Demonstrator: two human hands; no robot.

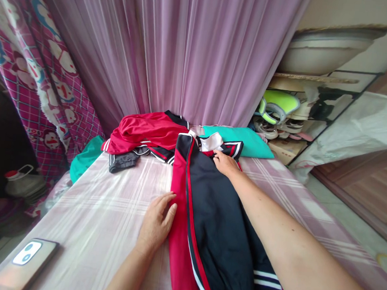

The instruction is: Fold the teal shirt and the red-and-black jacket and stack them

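Observation:
A dark navy and red track jacket lies lengthwise on the bed, folded, with a sleeve with white cuff stripes running toward me. Its white-lined collar is at the far end. My right hand reaches over the jacket to the collar, fingers bent and close together on the cloth there. Beside the jacket's red left edge rests my left hand, fingers stretched out and thumb apart, the fingertips touching the red cloth.
A rumpled red jacket lies at the back left, near a teal cushion. A phone lies at the bed's left front edge. Purple curtains hang behind. Right of the bed stands a rack with shoes and a basin.

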